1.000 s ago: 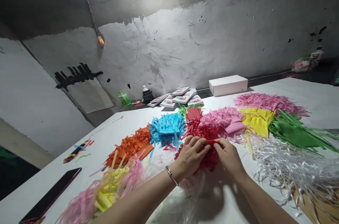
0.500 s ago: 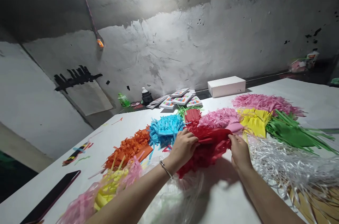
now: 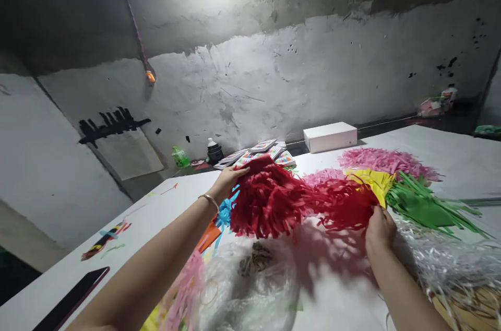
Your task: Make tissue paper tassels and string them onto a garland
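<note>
A bundle of red fringed tissue paper (image 3: pixel 270 198) is stretched out above the white table, its cut strips hanging down. My left hand (image 3: pixel 229 179) is closed on its upper left end, with a bangle on that wrist. At the right end, my right hand (image 3: pixel 379 229) pinches the paper by its edge. Beneath lies a clear plastic bag (image 3: pixel 250 289) with a brown tangled bunch (image 3: pixel 256 258) on it. Blue fringed paper (image 3: pixel 225 212) and an orange piece (image 3: pixel 209 234) show partly behind my left wrist.
Pink (image 3: pixel 387 161), yellow (image 3: pixel 371 182) and green fringed paper (image 3: pixel 426 203) lie at the right, with silvery white strips (image 3: pixel 434 258) nearer. A white box (image 3: pixel 331 138) and printed cards (image 3: pixel 262 147) stand along the back. A dark phone-like slab (image 3: pixel 74 297) lies front left.
My hands have moved apart, the left one left and up, the right one right and slightly down. The red paper has spread from a gathered bunch into a wide fringe.
</note>
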A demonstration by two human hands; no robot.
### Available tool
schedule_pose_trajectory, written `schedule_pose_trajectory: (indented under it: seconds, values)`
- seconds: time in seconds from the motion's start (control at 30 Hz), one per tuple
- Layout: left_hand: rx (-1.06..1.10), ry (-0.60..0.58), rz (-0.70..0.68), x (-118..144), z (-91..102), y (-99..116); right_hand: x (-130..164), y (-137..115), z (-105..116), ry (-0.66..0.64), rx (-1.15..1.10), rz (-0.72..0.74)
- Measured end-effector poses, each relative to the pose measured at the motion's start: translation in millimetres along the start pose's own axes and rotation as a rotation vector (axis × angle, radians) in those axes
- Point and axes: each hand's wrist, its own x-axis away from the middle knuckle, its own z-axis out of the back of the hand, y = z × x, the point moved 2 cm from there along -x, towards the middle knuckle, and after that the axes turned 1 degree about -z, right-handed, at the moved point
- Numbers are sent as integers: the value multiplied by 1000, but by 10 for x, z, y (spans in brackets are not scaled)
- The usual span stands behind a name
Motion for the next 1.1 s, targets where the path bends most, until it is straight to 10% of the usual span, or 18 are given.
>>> schedule_pose_trajectory:
  seconds: [0.23,0.4,0.63,0.9,1.1]
  values:
    - [-1,221,-105,-902,-70,81,-136,-41,49,79,53,57]
    - [-206,212,-173,-1058,-363,-278,-127,-14,45,14,128,165]
    - [-528,-35,-292,-367,-856,-832,176,-82,-109,-298,295,422]
    - [-707,-308,-778,739,-1310,-294,959,-431,-321,-921,426,841]
    - [-797,-169,-855,1337,-1224,-141,1315,-793,-298,-1074,623,1140]
